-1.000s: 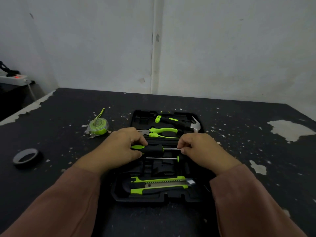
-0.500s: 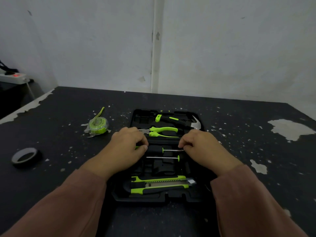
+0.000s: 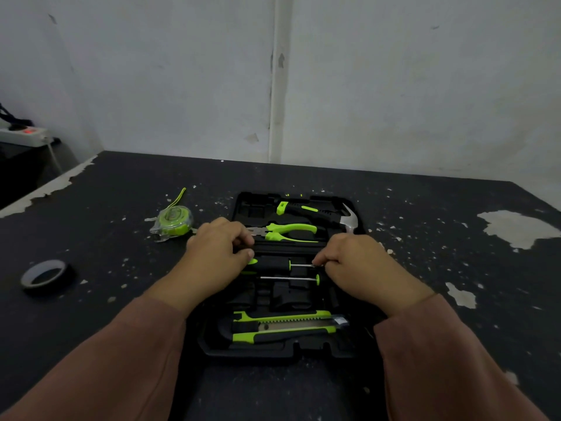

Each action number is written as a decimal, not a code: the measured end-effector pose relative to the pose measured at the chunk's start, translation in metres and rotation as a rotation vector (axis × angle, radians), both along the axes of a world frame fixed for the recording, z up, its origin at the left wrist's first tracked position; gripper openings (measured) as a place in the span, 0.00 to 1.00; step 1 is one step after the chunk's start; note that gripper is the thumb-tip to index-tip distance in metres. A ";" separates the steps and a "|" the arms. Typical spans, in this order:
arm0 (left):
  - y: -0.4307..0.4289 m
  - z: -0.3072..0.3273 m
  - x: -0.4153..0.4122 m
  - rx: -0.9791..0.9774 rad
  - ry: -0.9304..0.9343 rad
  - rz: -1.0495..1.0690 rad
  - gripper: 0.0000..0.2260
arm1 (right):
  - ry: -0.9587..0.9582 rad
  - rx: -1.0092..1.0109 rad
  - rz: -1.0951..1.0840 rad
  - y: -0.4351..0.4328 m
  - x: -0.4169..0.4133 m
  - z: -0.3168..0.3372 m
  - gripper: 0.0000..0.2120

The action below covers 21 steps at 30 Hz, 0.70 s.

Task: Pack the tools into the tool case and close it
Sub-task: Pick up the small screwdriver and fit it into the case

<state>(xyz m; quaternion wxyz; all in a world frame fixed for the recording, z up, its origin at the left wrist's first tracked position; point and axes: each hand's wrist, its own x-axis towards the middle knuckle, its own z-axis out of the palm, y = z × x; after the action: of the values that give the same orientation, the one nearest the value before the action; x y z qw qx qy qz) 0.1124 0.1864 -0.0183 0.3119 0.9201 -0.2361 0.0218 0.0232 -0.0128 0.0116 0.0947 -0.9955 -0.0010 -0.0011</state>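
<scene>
Left hand (image 3: pixel 217 258) fingers grip the screwdriver (image 3: pixel 273 264) handle, right hand (image 3: pixel 365 268) fingers pinch its shaft, within the open tool case (image 3: pixel 273 355); tape measure (image 3: pixel 173 221) at ten o'clock.

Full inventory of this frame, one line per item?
tool case: 1, black, open at table centre
hammer: 1, black-green handle, silver head, far half of case
pliers: 1, green grips, in case, nearer than hammer
upper screwdriver: 1, black-green, mid case, held by both hands
lower screwdriver: 1, silver shaft, green collar, just nearer, handle hidden
utility knife: 1, green-black, near half of case
tape measure: 1, green, on table left of case
tape roll: 1, dark, table far left
power strip: 1, white, far left off table
table: 1, black, chipped
left hand: grips upper screwdriver handle
right hand: pinches its shaft
</scene>
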 end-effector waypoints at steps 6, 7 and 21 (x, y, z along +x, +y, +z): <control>0.000 -0.002 0.004 0.061 0.045 0.021 0.05 | 0.035 -0.013 -0.015 0.002 0.002 -0.004 0.17; -0.001 -0.002 0.004 0.073 0.052 0.023 0.04 | 0.044 -0.016 -0.025 0.002 0.002 -0.004 0.18; -0.009 -0.002 0.003 0.144 0.088 0.063 0.04 | 0.073 -0.150 -0.049 0.013 0.002 -0.008 0.16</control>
<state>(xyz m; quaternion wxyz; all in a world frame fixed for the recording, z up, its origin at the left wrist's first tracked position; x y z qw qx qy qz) 0.1150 0.1777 -0.0208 0.2543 0.9471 -0.1942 -0.0260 0.0256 0.0001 0.0034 0.0198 -0.9989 0.0267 0.0329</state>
